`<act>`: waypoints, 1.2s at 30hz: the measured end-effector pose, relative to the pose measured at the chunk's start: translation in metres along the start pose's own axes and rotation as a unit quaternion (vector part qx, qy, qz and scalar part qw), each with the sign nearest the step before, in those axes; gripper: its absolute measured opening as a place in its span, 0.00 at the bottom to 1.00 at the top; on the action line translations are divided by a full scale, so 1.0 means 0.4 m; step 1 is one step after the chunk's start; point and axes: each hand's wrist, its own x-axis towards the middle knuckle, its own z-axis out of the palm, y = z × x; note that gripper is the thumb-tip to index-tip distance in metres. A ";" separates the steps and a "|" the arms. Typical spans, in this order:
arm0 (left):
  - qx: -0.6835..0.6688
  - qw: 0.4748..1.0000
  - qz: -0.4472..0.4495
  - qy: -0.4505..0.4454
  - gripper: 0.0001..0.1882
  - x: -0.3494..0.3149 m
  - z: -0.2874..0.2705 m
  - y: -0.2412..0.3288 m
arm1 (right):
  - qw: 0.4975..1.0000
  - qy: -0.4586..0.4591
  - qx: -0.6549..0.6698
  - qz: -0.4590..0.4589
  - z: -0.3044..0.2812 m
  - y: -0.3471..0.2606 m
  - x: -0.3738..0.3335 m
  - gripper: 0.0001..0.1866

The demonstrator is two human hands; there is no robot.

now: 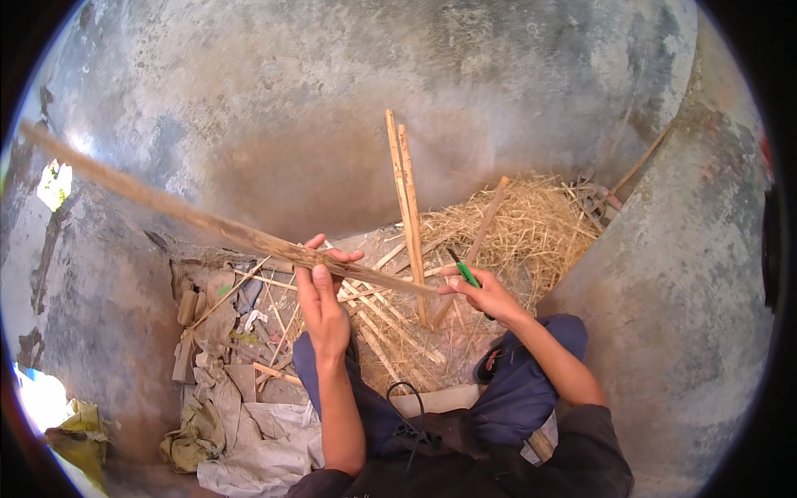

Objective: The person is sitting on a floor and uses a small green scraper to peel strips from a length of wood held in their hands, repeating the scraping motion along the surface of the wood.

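A long, rough brown wooden strip [224, 227] slants from the upper left down to the middle, its far part blurred. My left hand [326, 307] grips it towards its lower end, thumb on the near side and fingers behind. My right hand [488, 296] is closed round a knife with a green handle [467, 275]; a short dark tip points up and left. The strip's lower end lies close to my right fingertips, and I cannot tell if they touch. Beyond the hands, two pale wooden strips [408, 195] stand upright against the wall.
A heap of straw-like shavings [519, 236] lies at the far right, with a flat stick [487, 217] leaning over it. Several pale strips [386, 319] are scattered between my knees. Crumpled sacking [261, 432] lies at the left. Grey plastered walls [398, 66] close in around.
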 end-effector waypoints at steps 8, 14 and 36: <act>-0.018 1.000 -0.025 0.000 0.26 0.053 -0.087 0.110 | 0.986 0.104 -0.072 -0.107 -0.061 -0.011 0.027 0.21; 0.086 0.983 -0.145 -0.076 0.26 0.011 -0.106 0.200 | 0.971 0.185 -0.070 -0.134 -0.104 -0.047 0.018 0.22; 0.378 0.854 -0.216 -0.284 0.18 -0.242 -0.255 0.120 | 0.957 0.151 0.172 -0.178 -0.010 -0.211 -0.026 0.16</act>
